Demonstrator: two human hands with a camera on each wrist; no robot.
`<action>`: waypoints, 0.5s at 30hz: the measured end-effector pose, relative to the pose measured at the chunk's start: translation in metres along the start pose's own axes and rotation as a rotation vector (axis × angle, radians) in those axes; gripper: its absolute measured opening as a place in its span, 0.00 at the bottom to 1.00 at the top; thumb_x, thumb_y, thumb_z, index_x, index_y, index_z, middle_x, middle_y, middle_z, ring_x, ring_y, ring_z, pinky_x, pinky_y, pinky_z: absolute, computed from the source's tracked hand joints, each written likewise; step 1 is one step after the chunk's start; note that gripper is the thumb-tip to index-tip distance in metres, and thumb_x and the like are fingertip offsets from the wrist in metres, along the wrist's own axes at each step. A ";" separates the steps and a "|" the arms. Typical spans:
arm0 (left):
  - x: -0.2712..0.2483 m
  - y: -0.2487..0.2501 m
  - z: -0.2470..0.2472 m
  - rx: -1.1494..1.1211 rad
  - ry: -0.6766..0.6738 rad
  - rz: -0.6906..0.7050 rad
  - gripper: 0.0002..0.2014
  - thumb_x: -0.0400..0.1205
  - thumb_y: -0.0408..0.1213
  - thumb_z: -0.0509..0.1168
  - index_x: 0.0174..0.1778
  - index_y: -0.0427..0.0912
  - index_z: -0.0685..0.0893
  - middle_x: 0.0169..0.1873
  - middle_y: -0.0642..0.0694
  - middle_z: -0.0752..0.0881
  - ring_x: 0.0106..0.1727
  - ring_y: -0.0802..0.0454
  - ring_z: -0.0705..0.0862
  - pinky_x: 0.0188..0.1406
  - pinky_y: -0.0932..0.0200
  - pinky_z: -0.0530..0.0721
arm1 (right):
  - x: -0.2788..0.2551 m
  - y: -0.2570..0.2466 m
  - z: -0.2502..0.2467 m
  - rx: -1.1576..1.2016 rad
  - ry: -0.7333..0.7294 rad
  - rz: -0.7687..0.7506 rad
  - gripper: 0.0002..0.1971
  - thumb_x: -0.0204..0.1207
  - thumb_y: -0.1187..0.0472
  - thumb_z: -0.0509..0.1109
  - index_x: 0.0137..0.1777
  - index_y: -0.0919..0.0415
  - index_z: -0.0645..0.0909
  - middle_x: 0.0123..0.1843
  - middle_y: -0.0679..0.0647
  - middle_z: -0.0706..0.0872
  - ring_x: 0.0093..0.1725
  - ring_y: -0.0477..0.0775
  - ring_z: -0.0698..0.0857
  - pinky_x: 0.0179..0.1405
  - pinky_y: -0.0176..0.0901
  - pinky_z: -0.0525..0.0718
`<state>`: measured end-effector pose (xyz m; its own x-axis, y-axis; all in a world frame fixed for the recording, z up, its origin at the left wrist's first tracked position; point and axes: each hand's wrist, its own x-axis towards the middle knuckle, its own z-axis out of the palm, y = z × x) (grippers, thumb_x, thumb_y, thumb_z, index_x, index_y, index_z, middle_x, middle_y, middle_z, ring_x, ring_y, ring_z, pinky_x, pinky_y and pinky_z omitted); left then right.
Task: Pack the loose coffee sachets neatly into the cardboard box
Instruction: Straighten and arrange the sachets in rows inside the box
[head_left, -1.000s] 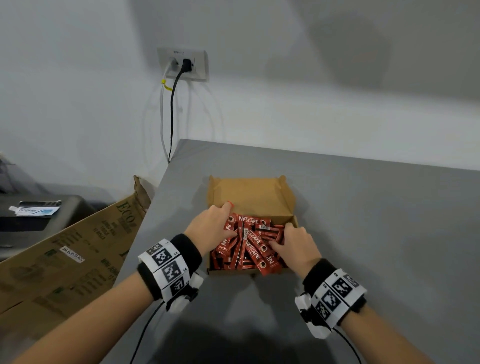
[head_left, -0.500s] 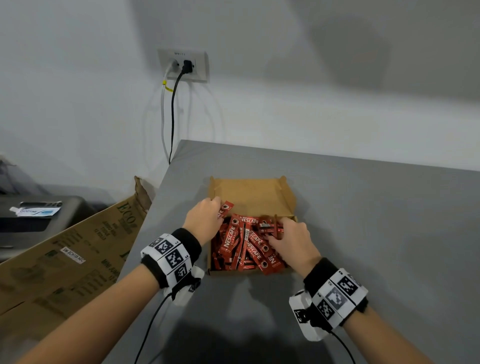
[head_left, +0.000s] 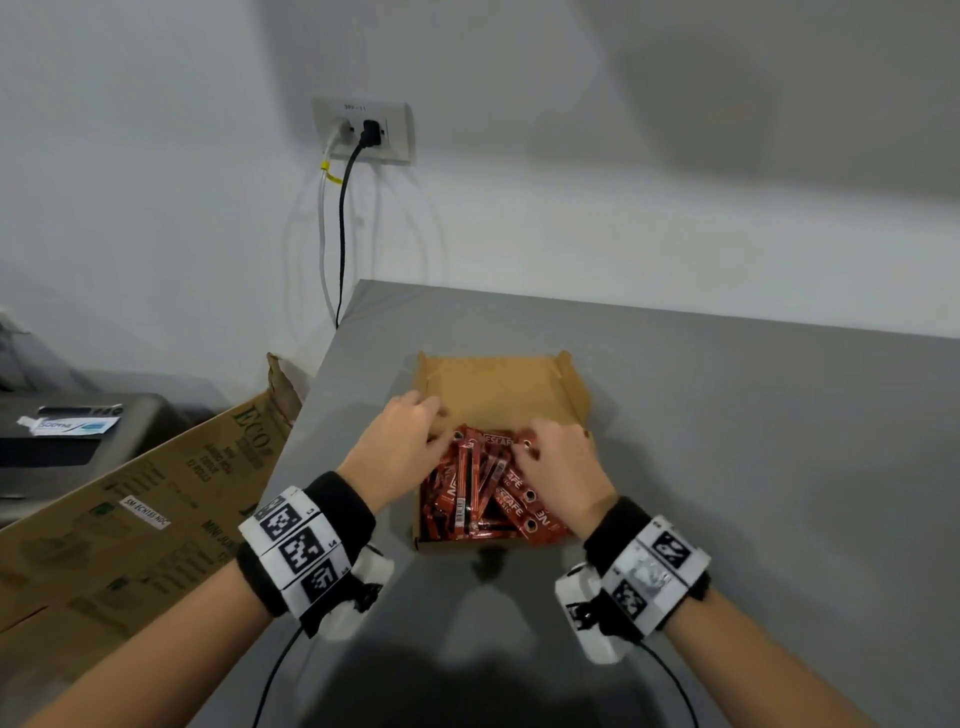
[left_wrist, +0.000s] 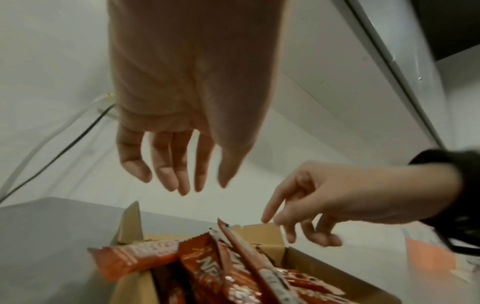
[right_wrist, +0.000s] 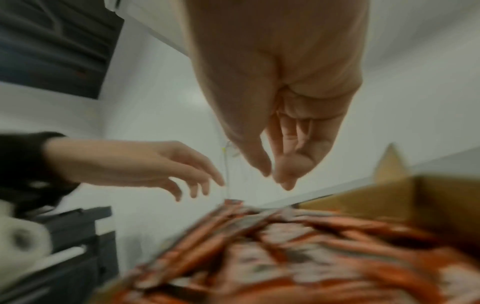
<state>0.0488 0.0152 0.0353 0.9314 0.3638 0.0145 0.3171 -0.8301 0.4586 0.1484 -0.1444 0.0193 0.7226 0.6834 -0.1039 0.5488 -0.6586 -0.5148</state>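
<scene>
Red foil coffee sachets (head_left: 485, 488), long narrow sticks with white lettering, are lying heaped and crossed in one shallow brown cardboard box (head_left: 498, 387); there are too many overlapping to count exactly, well over a dozen. The box is sitting on the grey table top (head_left: 753, 467), its far half showing bare cardboard beyond both hands. The left hand (head_left: 402, 441) is hanging just above the left edge of the heap, fingers (left_wrist: 166, 176) straight, spread loosely and holding nothing. The right hand (head_left: 558, 462) is hovering over the right side of the heap, fingers loosely bent with the thumb close to the fingertips (right_wrist: 284, 174); nothing is showing between them, though that view is blurred. One sachet is sticking out over the box wall below the left hand.
</scene>
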 end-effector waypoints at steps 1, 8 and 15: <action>-0.002 0.006 0.000 0.022 -0.024 0.065 0.20 0.83 0.47 0.61 0.69 0.44 0.75 0.61 0.47 0.77 0.61 0.53 0.75 0.63 0.58 0.77 | 0.003 0.013 -0.005 -0.051 0.028 0.032 0.09 0.81 0.59 0.63 0.54 0.62 0.81 0.46 0.54 0.86 0.39 0.50 0.87 0.37 0.38 0.87; 0.011 0.023 0.036 0.206 -0.403 0.329 0.44 0.74 0.64 0.63 0.81 0.45 0.56 0.79 0.49 0.60 0.78 0.51 0.57 0.80 0.44 0.52 | 0.004 0.044 -0.010 -0.258 -0.075 -0.001 0.15 0.77 0.57 0.68 0.63 0.58 0.80 0.61 0.55 0.84 0.61 0.56 0.82 0.61 0.52 0.81; 0.014 0.019 0.053 0.302 -0.353 0.334 0.51 0.67 0.71 0.65 0.79 0.45 0.59 0.71 0.47 0.65 0.72 0.49 0.62 0.75 0.46 0.55 | 0.003 0.047 -0.016 -0.300 -0.191 -0.136 0.14 0.77 0.54 0.67 0.62 0.50 0.82 0.61 0.49 0.83 0.61 0.52 0.80 0.59 0.44 0.78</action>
<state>0.0772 -0.0181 -0.0033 0.9767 -0.0596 -0.2062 -0.0164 -0.9786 0.2050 0.1833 -0.1781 0.0078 0.5587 0.7987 -0.2233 0.7534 -0.6014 -0.2659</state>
